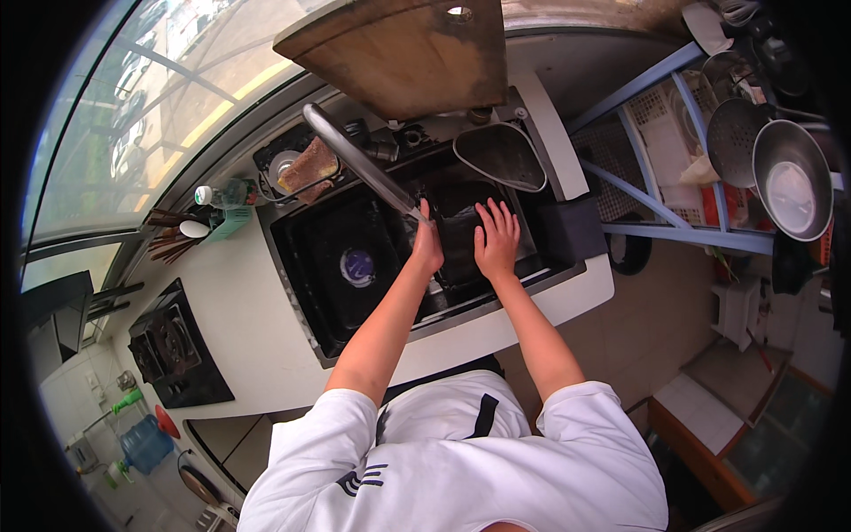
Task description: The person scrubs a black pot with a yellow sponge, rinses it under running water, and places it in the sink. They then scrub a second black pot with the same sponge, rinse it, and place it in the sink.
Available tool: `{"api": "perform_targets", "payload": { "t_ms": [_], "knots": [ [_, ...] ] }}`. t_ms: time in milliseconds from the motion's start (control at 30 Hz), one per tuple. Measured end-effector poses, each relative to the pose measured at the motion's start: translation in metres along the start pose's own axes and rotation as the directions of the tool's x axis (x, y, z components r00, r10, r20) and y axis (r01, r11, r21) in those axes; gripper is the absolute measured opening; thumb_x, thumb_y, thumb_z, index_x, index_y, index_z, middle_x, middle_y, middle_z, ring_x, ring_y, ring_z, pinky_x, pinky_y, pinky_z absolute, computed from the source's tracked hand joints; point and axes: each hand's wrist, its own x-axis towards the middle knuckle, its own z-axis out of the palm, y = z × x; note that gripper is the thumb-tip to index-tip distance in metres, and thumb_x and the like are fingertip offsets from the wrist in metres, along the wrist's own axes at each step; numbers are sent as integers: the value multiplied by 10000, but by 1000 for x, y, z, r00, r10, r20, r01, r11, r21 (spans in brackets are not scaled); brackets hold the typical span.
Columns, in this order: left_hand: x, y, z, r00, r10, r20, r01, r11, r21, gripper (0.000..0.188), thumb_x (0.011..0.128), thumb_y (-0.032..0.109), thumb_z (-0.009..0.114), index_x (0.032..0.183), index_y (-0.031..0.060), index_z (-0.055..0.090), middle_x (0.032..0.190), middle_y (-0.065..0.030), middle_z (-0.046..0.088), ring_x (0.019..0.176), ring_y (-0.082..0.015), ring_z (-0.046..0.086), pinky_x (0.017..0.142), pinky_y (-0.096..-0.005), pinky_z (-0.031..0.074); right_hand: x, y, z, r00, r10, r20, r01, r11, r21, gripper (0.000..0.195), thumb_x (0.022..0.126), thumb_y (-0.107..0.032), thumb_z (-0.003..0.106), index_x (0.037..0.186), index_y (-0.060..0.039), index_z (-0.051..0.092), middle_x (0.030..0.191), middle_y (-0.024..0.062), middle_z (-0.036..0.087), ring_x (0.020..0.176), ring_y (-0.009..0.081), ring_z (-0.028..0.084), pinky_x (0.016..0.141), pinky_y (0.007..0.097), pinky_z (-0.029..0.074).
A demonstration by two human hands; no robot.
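Note:
Under the end of the curved metal faucet [359,159], my left hand [427,243] is held on edge above the divider of the black double sink [332,332], and water appears to run onto it. My right hand [496,241] is spread palm down over the right basin, holding nothing. A purple-blue drain cover [358,267] lies in the left basin. The triangular strainer basket [502,156] sits at the sink's back right corner, beyond my right hand. A brown cloth [311,169] rests on the rack behind the left basin.
Behind the sink stands a large wooden cutting board [405,53]. To the left are a plastic bottle [229,193], a green chopstick holder [229,223] and a gas stove [176,349]. A blue rack [691,233] with hanging pans [792,179] is at the right.

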Motion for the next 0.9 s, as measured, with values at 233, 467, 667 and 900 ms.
{"api": "perform_targets", "payload": {
  "t_ms": [233,467,667,900],
  "knots": [
    [3,-39,-34,988,-136,69,132,990,52,934,867,751,362,1514,99,190,1551,-58,248,1400,-219,268,1139,-368,220,-5,0,-2,1000,-1,-5,1,1000,6,419,906,-225,481,1317,-151,522,1401,95,463,1328,341,372,1101,533,220],
    [5,-15,-15,997,-79,-4,79,996,30,944,859,767,345,1520,116,170,1542,-63,266,1394,-221,278,1141,-372,212,-17,3,-4,1000,-6,-6,6,1000,29,435,896,-215,480,1324,-145,510,1407,89,457,1330,342,369,1104,532,216],
    [-1,-47,-37,997,-61,56,60,998,29,840,896,720,335,1462,100,335,1477,-63,388,1330,-221,383,1094,-375,309,-21,-1,-7,999,-27,-21,28,999,44,445,884,-207,483,1322,-136,510,1402,88,461,1329,342,370,1102,534,223],
    [8,-4,-2,972,146,-184,-97,964,248,642,903,442,609,1351,9,452,1317,-144,520,1189,-211,498,989,-344,406,-22,-4,-2,1000,-13,-22,14,999,35,445,876,-204,483,1315,-136,516,1403,90,460,1326,347,369,1104,536,222]
  ]
}}
